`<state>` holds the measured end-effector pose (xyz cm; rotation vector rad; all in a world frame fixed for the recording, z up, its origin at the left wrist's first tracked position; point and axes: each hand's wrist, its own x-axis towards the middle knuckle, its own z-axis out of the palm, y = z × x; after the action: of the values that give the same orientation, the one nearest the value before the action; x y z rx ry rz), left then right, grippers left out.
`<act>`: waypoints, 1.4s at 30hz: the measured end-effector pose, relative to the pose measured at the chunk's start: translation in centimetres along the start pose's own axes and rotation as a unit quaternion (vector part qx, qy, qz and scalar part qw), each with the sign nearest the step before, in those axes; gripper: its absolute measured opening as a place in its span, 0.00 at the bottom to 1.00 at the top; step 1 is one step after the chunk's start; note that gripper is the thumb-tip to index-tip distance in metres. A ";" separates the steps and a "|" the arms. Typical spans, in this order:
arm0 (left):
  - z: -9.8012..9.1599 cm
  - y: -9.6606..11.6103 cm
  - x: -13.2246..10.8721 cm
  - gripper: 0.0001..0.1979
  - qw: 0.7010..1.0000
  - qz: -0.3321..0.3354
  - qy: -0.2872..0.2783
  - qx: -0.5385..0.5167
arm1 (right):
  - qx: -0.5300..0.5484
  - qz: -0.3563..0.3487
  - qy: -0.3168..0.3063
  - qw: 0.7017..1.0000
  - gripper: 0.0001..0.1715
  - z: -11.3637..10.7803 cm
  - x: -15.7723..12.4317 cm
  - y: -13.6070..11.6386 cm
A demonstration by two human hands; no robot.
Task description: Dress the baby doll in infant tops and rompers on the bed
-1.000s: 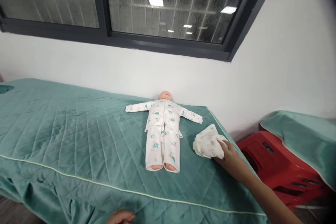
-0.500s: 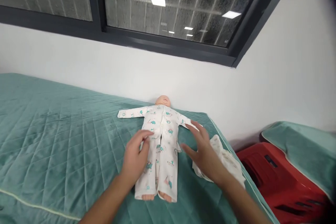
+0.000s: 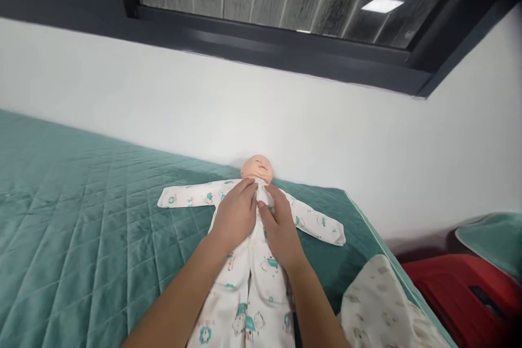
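A baby doll (image 3: 256, 167) lies on its back, its head by the wall and its sleeves stretched out to both sides. It wears a white baby outfit (image 3: 248, 277) with teal and pink prints, open in a slit down the lower front. My left hand (image 3: 238, 212) is at the outfit's collar, fingers bent together on the cloth; its thumb is mostly hidden. My right hand (image 3: 279, 220) rests on the other side of the chest front, thumb and fingers apart, touching the cloth. The doll's feet are out of view.
A green quilted cover (image 3: 101, 239) lies under the doll. A crumpled white printed cloth (image 3: 375, 304) lies at the right edge. Beyond it stands a red plastic chair or stool (image 3: 457, 288) with a green cloth (image 3: 493, 239). A white wall (image 3: 196, 103) and dark-framed window rise behind.
Both hands have moved up from beside the doll's legs to the collar and come close together. The view has moved nearer to the doll, and its feet have left the picture.
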<state>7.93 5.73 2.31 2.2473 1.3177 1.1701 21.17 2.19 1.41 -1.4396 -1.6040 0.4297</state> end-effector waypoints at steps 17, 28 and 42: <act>-0.4 0.0 0.0 0.21 0.999 -0.004 -0.031 0.015 | -0.014 0.015 -0.031 0.999 0.23 -0.2 0.0 -0.5; -0.5 0.1 0.0 0.21 0.999 0.001 -0.028 0.020 | -0.008 0.002 -0.009 1.000 0.27 0.1 0.1 -0.6; -0.3 0.1 0.1 0.16 1.000 -0.009 -0.007 0.021 | -0.070 -0.028 0.000 0.997 0.24 0.3 0.1 -0.8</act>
<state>7.77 5.67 2.63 2.2641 1.3678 1.1280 20.48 2.18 1.88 -1.4942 -1.6991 0.2899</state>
